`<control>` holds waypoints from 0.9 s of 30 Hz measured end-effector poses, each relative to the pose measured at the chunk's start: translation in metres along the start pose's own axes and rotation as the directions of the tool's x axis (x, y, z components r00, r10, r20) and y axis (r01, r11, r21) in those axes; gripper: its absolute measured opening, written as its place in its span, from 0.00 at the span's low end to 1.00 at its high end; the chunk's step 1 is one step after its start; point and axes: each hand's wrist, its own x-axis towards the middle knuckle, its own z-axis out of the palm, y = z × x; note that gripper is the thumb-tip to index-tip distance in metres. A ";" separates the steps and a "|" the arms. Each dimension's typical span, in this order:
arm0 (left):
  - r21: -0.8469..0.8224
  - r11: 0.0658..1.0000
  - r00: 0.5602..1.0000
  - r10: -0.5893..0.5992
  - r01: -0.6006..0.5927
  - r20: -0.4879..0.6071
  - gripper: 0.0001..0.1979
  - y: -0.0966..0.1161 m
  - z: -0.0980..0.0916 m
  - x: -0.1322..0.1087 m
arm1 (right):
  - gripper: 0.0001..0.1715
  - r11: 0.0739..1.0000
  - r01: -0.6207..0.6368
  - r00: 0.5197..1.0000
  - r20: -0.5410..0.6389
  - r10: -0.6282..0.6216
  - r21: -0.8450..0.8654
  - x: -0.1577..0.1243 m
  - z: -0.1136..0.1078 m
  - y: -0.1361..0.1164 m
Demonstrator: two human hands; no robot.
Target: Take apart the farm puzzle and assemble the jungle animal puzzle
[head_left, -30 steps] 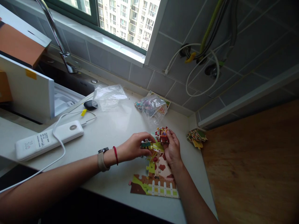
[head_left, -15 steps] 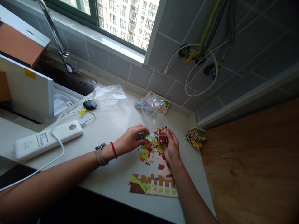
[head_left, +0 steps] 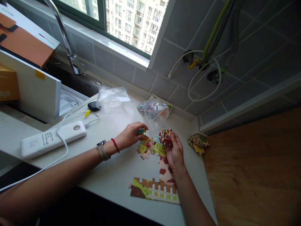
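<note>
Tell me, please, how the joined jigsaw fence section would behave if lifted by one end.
The fence section looks like thin card, so probably light. Only interlocking tabs seem to join it, so it would likely sag or come apart at the seams.

On the pale countertop (head_left: 105,131), the left hand (head_left: 130,136) holds a small puzzle piece (head_left: 141,131) in its fingers, and the right hand (head_left: 174,150) holds a stack of puzzle pieces (head_left: 166,137) near the middle of the frame. Just below the hands lie loose puzzle pieces (head_left: 145,149), and nearer the bottom of the frame is a part-built jigsaw puzzle (head_left: 154,191) with a white fence. To the right of the hands sits a small pile of pieces (head_left: 198,142). Above them is a plastic bag with pieces inside (head_left: 154,110), and at the left lies a white power bank (head_left: 53,138)
</note>
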 end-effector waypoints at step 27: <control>-0.246 0.949 0.977 -0.210 0.197 -0.030 0.18 -0.001 -0.002 0.002 | 0.27 0.991 0.017 0.991 0.135 0.001 -0.130 -0.019 0.013 0.012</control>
